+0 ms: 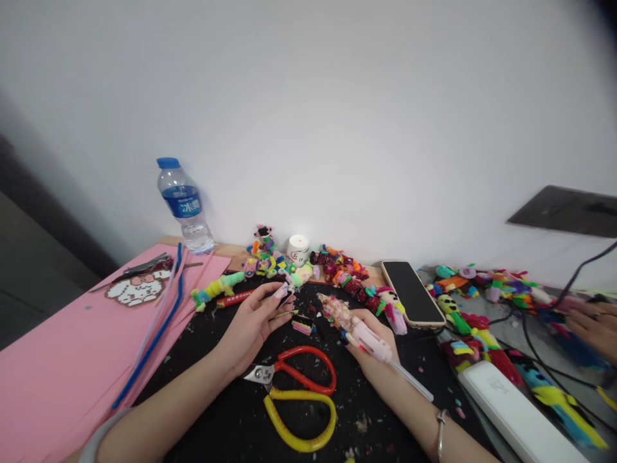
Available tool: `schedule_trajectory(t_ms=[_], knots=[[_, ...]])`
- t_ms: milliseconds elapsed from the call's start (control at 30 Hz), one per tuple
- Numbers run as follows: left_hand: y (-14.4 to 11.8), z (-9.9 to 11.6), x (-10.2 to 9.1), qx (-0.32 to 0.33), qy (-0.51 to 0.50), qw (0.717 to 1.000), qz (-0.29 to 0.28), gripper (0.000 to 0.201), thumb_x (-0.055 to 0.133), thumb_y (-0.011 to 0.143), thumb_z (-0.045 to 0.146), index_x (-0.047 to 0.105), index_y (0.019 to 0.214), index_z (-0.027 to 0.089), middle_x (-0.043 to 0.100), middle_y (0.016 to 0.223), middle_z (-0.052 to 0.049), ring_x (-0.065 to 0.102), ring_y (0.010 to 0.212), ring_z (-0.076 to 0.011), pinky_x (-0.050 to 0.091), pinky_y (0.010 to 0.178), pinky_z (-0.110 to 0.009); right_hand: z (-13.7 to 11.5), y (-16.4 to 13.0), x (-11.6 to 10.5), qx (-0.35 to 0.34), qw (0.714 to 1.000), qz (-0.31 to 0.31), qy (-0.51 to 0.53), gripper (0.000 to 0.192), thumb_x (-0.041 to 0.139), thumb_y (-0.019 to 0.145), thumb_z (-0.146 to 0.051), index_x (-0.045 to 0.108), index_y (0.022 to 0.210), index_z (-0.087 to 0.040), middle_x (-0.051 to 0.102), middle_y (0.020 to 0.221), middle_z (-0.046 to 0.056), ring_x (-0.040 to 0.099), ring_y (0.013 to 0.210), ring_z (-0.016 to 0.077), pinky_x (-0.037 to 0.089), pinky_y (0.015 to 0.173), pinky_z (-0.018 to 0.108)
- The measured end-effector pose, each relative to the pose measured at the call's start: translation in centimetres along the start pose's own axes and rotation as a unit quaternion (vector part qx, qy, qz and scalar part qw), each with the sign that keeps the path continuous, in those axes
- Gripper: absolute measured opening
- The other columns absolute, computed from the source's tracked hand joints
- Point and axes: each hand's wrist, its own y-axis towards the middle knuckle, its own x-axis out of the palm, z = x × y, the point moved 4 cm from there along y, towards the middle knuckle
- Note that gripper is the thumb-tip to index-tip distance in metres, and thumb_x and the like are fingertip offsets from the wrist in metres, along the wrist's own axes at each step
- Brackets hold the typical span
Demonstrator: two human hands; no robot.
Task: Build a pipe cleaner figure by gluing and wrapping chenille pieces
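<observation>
My right hand [380,363] is closed around a pink hot glue gun [369,339], whose nozzle end is crusted with residue and points up and left. A clear glue stick sticks out of its back. My left hand [258,325] is pinched around something small, mostly hidden by the fingers. Just right of those fingers, a small pink-and-green fuzzy piece [302,328] lies on the black mat [216,405]. Scissors [296,392] with one red and one yellow handle rest between my forearms, blades pointing left, partly behind my left wrist.
Fuzzy pipe-cleaner figures [349,283] line the wall around a white cup-shaped container [298,249]. A water bottle [186,206] and pink sheet [58,334] are left. A phone [413,292], white power bank [515,411] and cables lie right, near another person's hand [595,328].
</observation>
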Motion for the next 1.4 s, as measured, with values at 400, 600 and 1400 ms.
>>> schedule_trajectory(t_ms=[400,600,1400], knots=[[0.3,-0.3,-0.5,-0.015,0.004,0.999,0.036,0.02,0.075,0.069,0.024,0.066,0.084,0.015,0.065,0.072,0.0,0.061,0.06,-0.007,0.053,0.059,-0.015,-0.1,0.0,0.2,0.008,1.0,0.003,-0.003,0.013,0.057,0.068,-0.024,0.058,0.08,-0.018,0.06,0.064,-0.001,0.049,0.052,0.0125,0.039,0.048,0.022],[0.4,-0.2,-0.3,-0.007,0.035,0.999,0.017,0.019,0.076,0.067,0.026,0.065,0.074,0.012,0.06,0.063,0.003,0.055,0.053,-0.0034,0.049,0.054,-0.012,-0.3,0.0,0.1,-0.018,0.999,0.012,-0.036,0.014,0.06,0.069,-0.027,0.059,0.08,-0.019,0.061,0.066,0.0,0.052,0.054,0.0134,0.041,0.051,0.023],[0.5,1.4,-1.2,0.146,0.125,0.98,0.06,0.022,0.064,0.077,0.034,0.063,0.091,0.017,0.064,0.095,-0.002,0.059,0.094,-0.0143,0.048,0.086,-0.026,-0.5,0.3,-0.5,-0.036,0.997,0.003,-0.074,0.021,0.061,0.072,-0.033,0.057,0.084,-0.017,0.061,0.066,0.0,0.051,0.054,0.0136,0.041,0.05,0.023]])
